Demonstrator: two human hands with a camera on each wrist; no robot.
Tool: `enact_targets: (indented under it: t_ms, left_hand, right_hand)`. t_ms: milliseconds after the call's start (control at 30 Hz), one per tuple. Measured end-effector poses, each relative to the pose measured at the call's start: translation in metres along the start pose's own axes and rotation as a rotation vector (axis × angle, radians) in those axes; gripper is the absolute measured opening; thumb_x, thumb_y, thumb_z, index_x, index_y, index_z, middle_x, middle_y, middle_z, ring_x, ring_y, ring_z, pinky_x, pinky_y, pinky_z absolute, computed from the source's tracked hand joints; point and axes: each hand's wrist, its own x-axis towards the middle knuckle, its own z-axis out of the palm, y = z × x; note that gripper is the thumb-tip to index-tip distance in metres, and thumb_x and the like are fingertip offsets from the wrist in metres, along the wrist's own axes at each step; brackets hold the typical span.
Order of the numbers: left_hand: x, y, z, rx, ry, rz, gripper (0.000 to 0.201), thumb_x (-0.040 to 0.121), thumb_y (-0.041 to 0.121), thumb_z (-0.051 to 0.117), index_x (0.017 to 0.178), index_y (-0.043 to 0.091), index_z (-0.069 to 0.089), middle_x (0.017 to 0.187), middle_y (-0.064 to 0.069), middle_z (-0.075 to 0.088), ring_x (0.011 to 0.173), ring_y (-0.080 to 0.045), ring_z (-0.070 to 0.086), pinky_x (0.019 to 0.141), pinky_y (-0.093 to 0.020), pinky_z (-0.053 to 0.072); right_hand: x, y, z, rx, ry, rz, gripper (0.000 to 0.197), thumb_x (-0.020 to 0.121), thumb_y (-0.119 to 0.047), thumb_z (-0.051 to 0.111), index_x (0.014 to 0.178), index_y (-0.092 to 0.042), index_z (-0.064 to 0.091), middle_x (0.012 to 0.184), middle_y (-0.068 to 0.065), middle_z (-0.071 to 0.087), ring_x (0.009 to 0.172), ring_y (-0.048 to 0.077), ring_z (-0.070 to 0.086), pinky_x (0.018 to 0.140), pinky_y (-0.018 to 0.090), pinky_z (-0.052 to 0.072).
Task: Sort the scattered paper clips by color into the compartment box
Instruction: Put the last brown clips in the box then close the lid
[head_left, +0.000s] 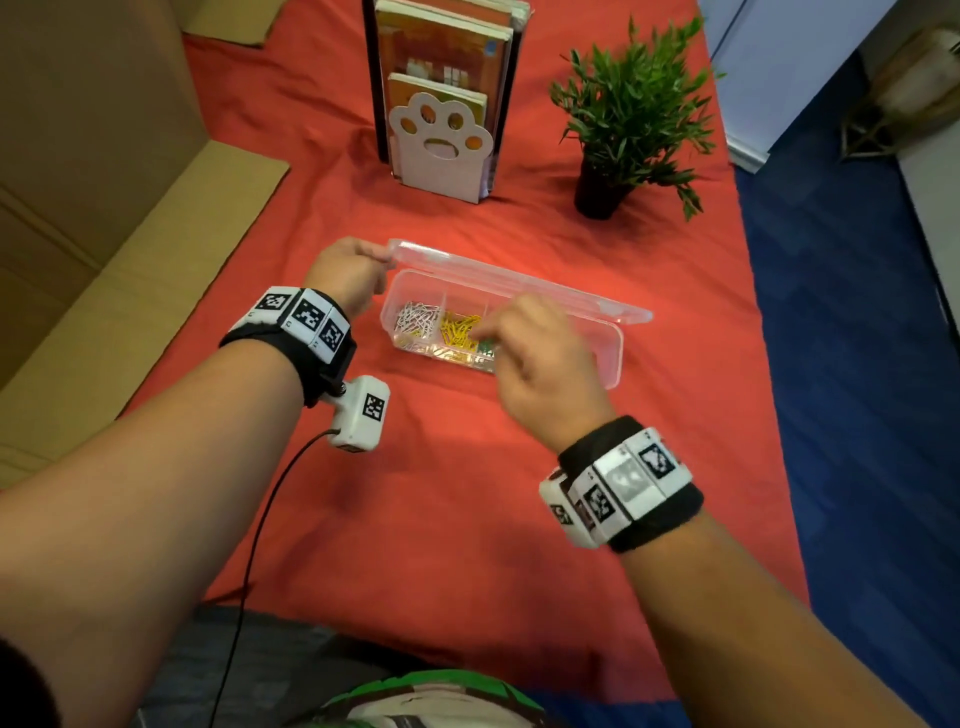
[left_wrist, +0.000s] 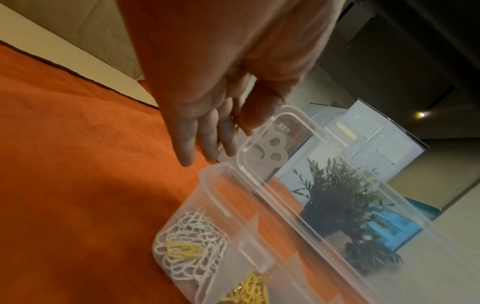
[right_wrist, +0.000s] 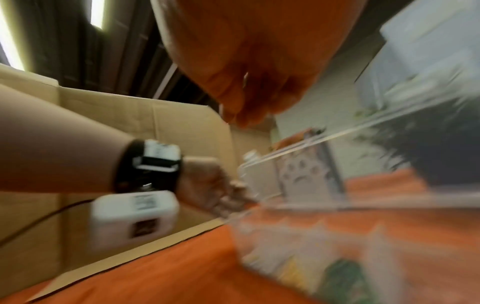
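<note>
A clear compartment box (head_left: 613, 358) lies on the red cloth with its lid (head_left: 519, 280) raised behind it. White clips (head_left: 418, 319) fill the left compartment, yellow clips (head_left: 460, 330) the one beside it, and green clips (head_left: 485, 347) show under my right hand. In the left wrist view one yellow clip (left_wrist: 182, 250) lies on the white clips (left_wrist: 197, 230). My left hand (head_left: 387, 257) pinches the lid's left corner (left_wrist: 275, 121). My right hand (head_left: 485, 332) hovers over the box with fingertips bunched together (right_wrist: 239, 119); no clip shows between them. The right wrist view is blurred.
A paw-shaped bookend with books (head_left: 441, 140) stands behind the box, with a potted plant (head_left: 623, 119) to its right. Cardboard (head_left: 104, 208) borders the cloth on the left. The table's right edge drops to blue floor (head_left: 857, 364). Bare red cloth (head_left: 441, 493) lies in front of the box.
</note>
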Motion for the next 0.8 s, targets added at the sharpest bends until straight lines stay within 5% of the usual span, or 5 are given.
enact_targets:
  t_ms: [167,333,433,633,800]
  left_hand:
    - [0.007,-0.002,0.007,0.074,-0.004,0.186,0.016,0.079,0.03,0.067,0.083,0.027,0.052,0.077,0.006,0.055,0.07,-0.009,0.051,0.065,-0.023,0.044]
    - [0.012,-0.006,0.012,0.071,-0.039,0.214,0.017,0.077,0.042,0.062,0.07,0.034,0.049,0.075,0.003,0.056,0.074,-0.022,0.057,0.08,-0.046,0.052]
    - [0.012,-0.004,0.012,0.143,-0.03,0.291,0.021,0.084,0.026,0.06,0.071,0.029,0.042,0.069,0.005,0.048,0.071,-0.019,0.051,0.074,-0.039,0.051]
    - [0.022,-0.018,0.011,0.215,-0.194,0.288,0.046,0.085,0.001,0.057,0.126,0.02,0.055,0.112,0.0,0.06,0.082,-0.013,0.057,0.064,-0.007,0.047]
    - [0.022,-0.022,0.009,0.102,-0.213,0.227,0.048,0.085,-0.002,0.056,0.129,0.018,0.053,0.116,0.0,0.063,0.084,-0.016,0.059,0.086,-0.034,0.053]
  right_hand:
    - [0.006,0.006,0.052,-0.158,-0.302,0.131,0.032,0.08,-0.005,0.046,0.102,-0.017,0.067,0.097,0.004,0.062,0.096,0.03,0.056,0.081,0.047,0.047]
    - [0.04,0.021,0.073,-0.271,-0.535,0.265,0.037,0.087,-0.024,0.042,0.121,-0.024,0.058,0.121,-0.005,0.055,0.118,0.023,0.039,0.091,0.041,0.029]
    - [0.051,0.026,0.085,-0.354,-0.648,0.219,0.033,0.086,-0.033,0.042,0.11,-0.027,0.065,0.121,-0.01,0.056,0.119,0.022,0.036,0.094,0.044,0.026]
    - [0.062,0.028,0.094,-0.501,-0.726,0.13,0.029,0.082,-0.033,0.047,0.099,-0.029,0.07,0.113,-0.014,0.054,0.115,0.023,0.032,0.096,0.046,0.016]
    - [0.065,0.03,0.098,-0.483,-0.789,0.107,0.032,0.082,-0.028,0.048,0.107,-0.029,0.067,0.12,-0.021,0.056,0.123,0.019,0.032,0.1,0.048,0.013]
